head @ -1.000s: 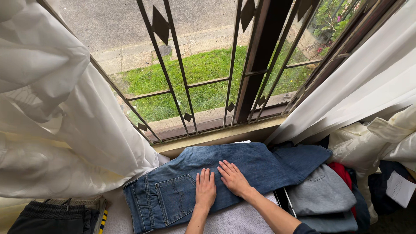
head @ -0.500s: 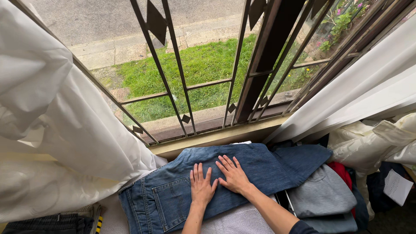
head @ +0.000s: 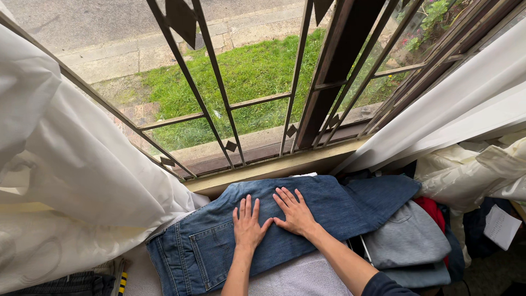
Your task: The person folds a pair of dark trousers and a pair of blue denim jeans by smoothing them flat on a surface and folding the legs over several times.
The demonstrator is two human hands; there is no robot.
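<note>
Jeans [head: 329, 211]: long axis left-right, waistband pointing left
Left hand [head: 247, 225]: flat, fingers spread wide
Right hand [head: 295, 211]: same, pressing denim

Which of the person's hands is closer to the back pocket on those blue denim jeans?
The left hand. It lies flat on the blue denim jeans just right of the back pocket; the right hand rests farther right, beyond the left.

The jeans [head: 307, 219] hide the towel's [head: 296, 277] far part, their waistband corner cut off by the bottom edge.
</note>
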